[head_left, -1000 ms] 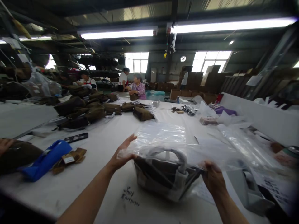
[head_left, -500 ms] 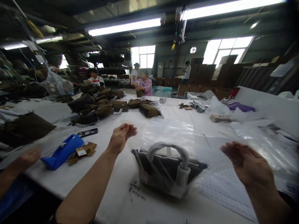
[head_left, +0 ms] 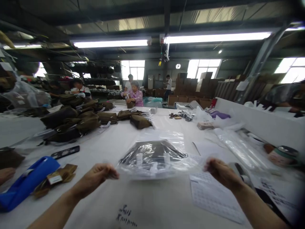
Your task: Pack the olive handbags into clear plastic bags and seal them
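Left hand [head_left: 95, 176] and right hand [head_left: 221, 173] appear to pinch opposite edges of a clear plastic bag [head_left: 152, 170], fingers pressed together, forearms reaching in from the near side. Flat dark handbag [head_left: 152, 152] inside, mid white-covered table [head_left: 143, 203]. Even pull both sides keeps film smooth.

Overhead fluorescent tubes [head_left: 205, 37] and blown-out daylit windows [head_left: 203, 68] give bright, even table light. Ceiling [head_left: 107, 16] dim. Glare on plastic bag [head_left: 152, 159]. Wide-angle distortion stretches frame edges; lower corners soft, slightly blurred.
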`<state>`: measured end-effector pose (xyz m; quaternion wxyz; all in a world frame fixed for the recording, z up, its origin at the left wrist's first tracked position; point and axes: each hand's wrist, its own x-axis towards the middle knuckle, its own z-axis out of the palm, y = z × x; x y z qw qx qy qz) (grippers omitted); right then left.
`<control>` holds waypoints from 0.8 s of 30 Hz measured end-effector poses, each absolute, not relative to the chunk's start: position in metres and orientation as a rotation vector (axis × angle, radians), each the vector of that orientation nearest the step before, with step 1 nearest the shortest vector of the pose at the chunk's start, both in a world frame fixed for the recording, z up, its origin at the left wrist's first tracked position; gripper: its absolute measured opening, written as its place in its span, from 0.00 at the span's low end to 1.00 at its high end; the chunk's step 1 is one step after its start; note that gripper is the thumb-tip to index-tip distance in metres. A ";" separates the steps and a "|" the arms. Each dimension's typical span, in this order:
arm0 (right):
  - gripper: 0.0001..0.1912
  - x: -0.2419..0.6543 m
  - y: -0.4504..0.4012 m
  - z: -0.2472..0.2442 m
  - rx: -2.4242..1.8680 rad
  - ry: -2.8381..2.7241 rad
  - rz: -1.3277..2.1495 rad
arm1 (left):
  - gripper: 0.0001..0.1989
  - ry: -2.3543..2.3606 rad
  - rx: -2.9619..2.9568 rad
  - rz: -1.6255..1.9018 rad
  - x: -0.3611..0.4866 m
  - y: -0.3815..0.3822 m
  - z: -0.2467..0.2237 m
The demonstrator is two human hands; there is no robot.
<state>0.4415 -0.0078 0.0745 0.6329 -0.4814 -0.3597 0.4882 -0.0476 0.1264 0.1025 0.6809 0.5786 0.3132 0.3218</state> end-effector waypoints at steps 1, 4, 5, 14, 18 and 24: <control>0.17 0.436 -0.021 0.047 -1.144 -0.824 1.189 | 0.18 0.734 1.271 0.645 -0.049 0.113 0.078; 0.19 0.420 -0.059 -0.022 -1.266 -0.796 1.377 | 0.21 0.799 1.205 0.470 -0.051 0.078 0.015; 0.19 0.417 -0.071 -0.036 -1.312 -0.798 1.434 | 0.22 0.813 1.236 0.407 -0.052 0.068 0.000; 0.28 0.335 -0.096 -0.005 -1.653 -1.782 1.332 | 0.09 0.677 1.929 0.239 -0.082 0.040 -0.041; 0.45 0.228 -0.107 -0.030 -1.600 -2.179 1.179 | 0.08 0.729 1.971 0.275 -0.088 0.039 -0.035; 0.12 0.190 -0.114 -0.076 -1.816 -2.048 1.038 | 0.09 0.786 2.184 0.390 -0.048 0.055 0.005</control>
